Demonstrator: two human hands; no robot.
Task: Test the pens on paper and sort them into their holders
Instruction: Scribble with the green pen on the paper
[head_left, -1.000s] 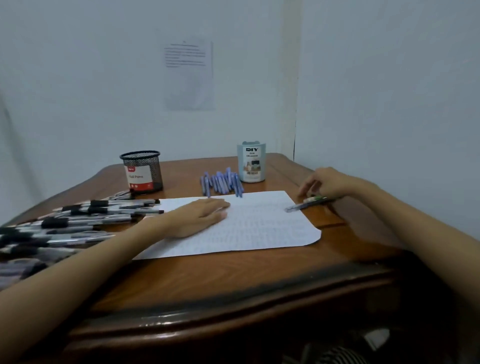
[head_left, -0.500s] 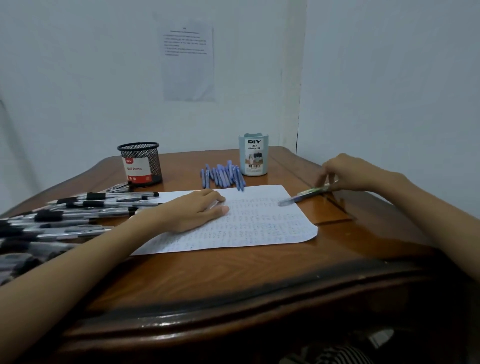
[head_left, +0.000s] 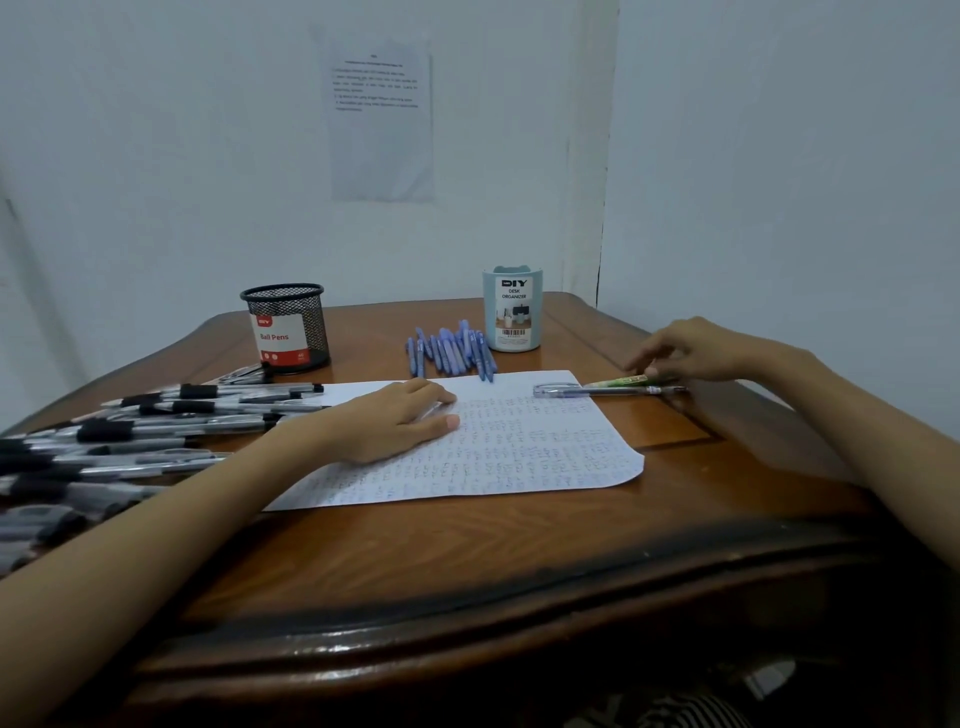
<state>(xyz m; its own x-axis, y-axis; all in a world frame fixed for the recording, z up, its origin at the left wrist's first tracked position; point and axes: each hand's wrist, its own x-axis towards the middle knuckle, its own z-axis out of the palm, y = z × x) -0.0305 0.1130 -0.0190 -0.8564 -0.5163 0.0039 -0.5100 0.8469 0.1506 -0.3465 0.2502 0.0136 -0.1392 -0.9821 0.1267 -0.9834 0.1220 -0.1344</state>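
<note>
Head view, items as we recorded them:

1. Black wire-mesh cylindrical holder (head_left: 284, 327), red-and-white label reading "Ball Pens"; we could not see its contents.
2. Pale blue plastic cylindrical holder (head_left: 512, 309), label reading "DIY DESK ORGANIZER"; interior hidden from us.
3. Heap of blue pens (head_left: 452, 353), lying on the table just left of item 2.
4. Spread of clear pens with black caps (head_left: 130, 431), at the left edge.
5. White sheet of paper covered in handwritten rows (head_left: 493, 447), centre; our left hand (head_left: 395, 421) lay flat on it, fingers straight.
6. Clear pen (head_left: 597, 389) and green pen (head_left: 621, 382), at the paper's right edge; our right hand (head_left: 691, 351) touched the green one, grip unclear.
7. Printed notice (head_left: 382, 114) on the white wall, text illegible.
8. Glossy brown wooden table (head_left: 467, 561), in a room corner.
</note>
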